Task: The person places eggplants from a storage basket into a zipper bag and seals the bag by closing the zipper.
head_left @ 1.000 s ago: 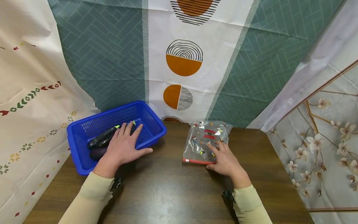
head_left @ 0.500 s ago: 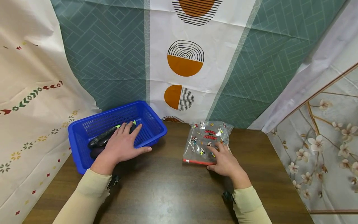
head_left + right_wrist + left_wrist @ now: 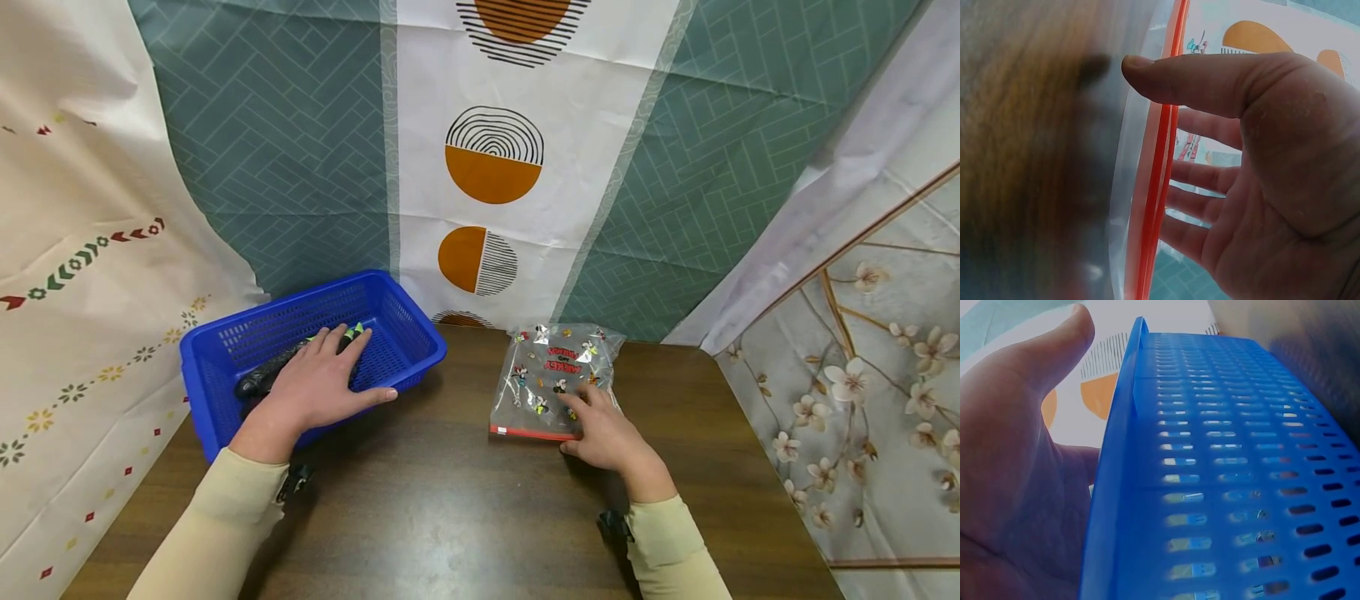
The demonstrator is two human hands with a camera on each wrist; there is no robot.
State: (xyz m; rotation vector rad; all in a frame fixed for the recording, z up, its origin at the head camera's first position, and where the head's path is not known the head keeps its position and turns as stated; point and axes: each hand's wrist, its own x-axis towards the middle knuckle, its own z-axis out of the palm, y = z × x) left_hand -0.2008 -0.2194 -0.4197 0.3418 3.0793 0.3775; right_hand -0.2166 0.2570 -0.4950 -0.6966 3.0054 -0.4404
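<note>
Above the near side of a blue plastic basket my left hand is held palm down with its fingers straight and spread. Dark eggplants with green tips lie in the basket, partly hidden under that hand. The left wrist view shows the basket's slotted wall beside the palm, with nothing gripped. A clear zip bag with cartoon prints and a red zip edge lies flat to the right. My right hand is at its near right corner, fingers loosely extended over the bag, thumb by the red edge.
Both things rest on a brown wooden table. A patterned curtain hangs close behind the basket and bag. A cream cloth borders the left side, and a flowered panel stands on the right.
My left hand has shifted a little left over the basket, covering more of the eggplants. The right hand has edged slightly right at the bag's corner. Basket and bag stay put.
</note>
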